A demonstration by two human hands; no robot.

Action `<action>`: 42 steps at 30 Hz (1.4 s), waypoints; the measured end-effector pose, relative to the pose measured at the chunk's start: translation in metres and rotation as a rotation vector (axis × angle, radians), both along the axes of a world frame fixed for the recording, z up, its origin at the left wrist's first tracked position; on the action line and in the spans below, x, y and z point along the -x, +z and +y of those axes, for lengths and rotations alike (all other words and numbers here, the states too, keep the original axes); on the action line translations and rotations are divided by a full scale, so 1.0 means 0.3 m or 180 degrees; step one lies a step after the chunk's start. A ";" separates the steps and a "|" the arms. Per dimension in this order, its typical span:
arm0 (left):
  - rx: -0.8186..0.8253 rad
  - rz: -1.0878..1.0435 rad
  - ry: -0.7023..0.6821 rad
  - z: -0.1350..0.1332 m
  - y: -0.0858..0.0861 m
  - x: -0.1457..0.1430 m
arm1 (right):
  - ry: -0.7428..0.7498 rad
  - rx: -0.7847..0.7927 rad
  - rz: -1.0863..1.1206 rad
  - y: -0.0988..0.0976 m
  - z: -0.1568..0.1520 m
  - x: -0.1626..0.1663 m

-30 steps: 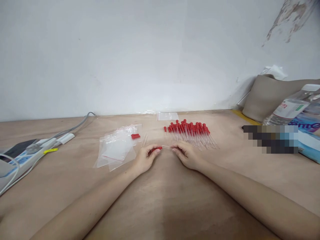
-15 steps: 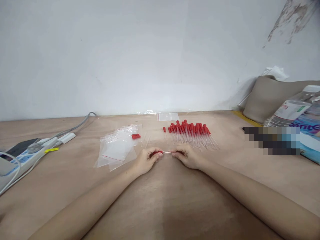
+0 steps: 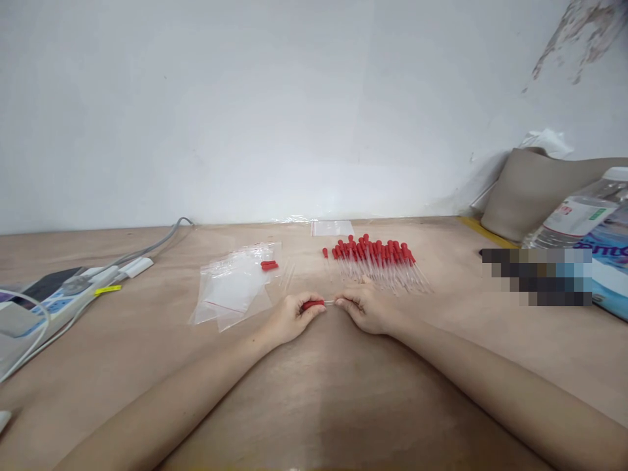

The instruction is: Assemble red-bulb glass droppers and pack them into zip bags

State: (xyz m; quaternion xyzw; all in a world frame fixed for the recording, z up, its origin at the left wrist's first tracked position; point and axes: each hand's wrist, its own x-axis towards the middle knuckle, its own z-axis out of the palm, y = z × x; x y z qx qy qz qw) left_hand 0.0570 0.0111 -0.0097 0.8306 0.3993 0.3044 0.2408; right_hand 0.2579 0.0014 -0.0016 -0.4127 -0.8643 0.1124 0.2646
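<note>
Between the thumb and fingers of my left hand (image 3: 294, 317) is a red rubber bulb (image 3: 313, 304), closed in a pinch. My right hand (image 3: 366, 307) pinches a thin clear glass tube (image 3: 329, 303), whose end meets the bulb; how deep it sits inside is hidden. Beyond my right hand lies a pile of red-capped droppers (image 3: 377, 252), bulbs toward the wall. One more dropper (image 3: 325, 252) lies apart to their left. Loose red bulbs (image 3: 269, 265) rest on clear zip bags (image 3: 230, 288), with bare glass tubes (image 3: 288, 273) beside them.
A power strip (image 3: 53, 311) with cables stands at the left. Another zip bag (image 3: 332, 227) lies near the wall. To the right are a plastic bottle (image 3: 574, 212), a grey-brown container (image 3: 515, 193), a blue package (image 3: 611, 288) and a blurred-out item.
My hands have come slightly closer together, and less of the glass tube shows between them. More of the red bulb is visible in my left hand. The view has shifted a little.
</note>
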 end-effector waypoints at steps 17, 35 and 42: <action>-0.1252 0.0243 0.0137 0.102 0.058 0.085 | -0.0366 0.0786 -0.0276 0.110 0.012 -0.012; -0.0859 0.0974 0.1074 0.277 0.019 0.239 | -0.2220 0.0084 -0.1062 0.068 0.281 0.153; -0.0777 0.0786 0.0921 0.205 0.022 0.135 | -0.1769 0.0178 -0.0843 0.037 0.205 0.302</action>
